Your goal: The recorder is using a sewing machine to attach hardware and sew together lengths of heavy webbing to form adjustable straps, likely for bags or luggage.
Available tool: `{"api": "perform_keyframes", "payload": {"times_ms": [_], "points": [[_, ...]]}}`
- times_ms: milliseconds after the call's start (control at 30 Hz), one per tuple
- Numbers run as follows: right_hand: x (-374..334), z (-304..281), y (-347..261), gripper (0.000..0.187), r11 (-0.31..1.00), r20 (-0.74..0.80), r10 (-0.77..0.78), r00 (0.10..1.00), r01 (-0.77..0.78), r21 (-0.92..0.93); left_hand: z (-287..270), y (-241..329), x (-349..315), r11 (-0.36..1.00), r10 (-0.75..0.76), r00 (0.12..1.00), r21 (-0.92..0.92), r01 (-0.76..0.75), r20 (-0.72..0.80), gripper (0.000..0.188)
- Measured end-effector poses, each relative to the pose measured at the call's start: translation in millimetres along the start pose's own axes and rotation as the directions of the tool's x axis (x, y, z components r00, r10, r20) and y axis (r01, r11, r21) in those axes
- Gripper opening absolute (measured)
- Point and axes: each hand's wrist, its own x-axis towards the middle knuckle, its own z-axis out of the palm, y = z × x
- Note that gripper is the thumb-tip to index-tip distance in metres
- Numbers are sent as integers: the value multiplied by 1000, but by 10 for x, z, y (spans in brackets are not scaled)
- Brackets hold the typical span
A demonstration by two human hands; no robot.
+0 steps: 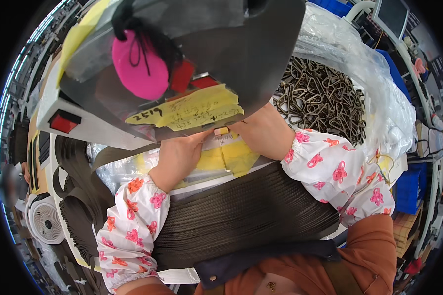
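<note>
My left hand [178,160] and my right hand [262,133] meet below the front of a grey machine head [261,54], which hides most of their fingers. Both look closed, fingertips close together near a small light-coloured block [221,131]. From the left, a dark webbing strap [120,155] runs up to my left hand, which appears to grip it. Whatever my right hand pinches is hidden. Yellow tape [238,155] covers part of the machine bed beneath my hands. Closer to me lies a wide stack of dark webbing straps [246,211].
Metal snap hooks [325,98] lie heaped on clear plastic [384,93] at the right. Looped webbing [79,201] hangs at the left, near a white fan [47,221]. The machine head carries a pink oval pad [140,66] and a handwritten yellow label [187,108].
</note>
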Motion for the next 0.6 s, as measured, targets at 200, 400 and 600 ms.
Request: {"api": "perform_keyframes", "payload": {"times_ms": [200, 400, 600], "points": [[74, -1, 15, 17, 999, 36, 40, 999, -39, -23, 88, -275, -39, 983, 91, 993, 164, -78, -71, 23], [51, 8, 15, 20, 998, 32, 65, 997, -66, 11, 127, -279, -37, 987, 13, 999, 161, -7, -37, 22], [47, -37, -18, 19, 997, 68, 72, 995, -72, -9, 61, -242, -66, 976, 58, 997, 211, -48, -41, 25]]}}
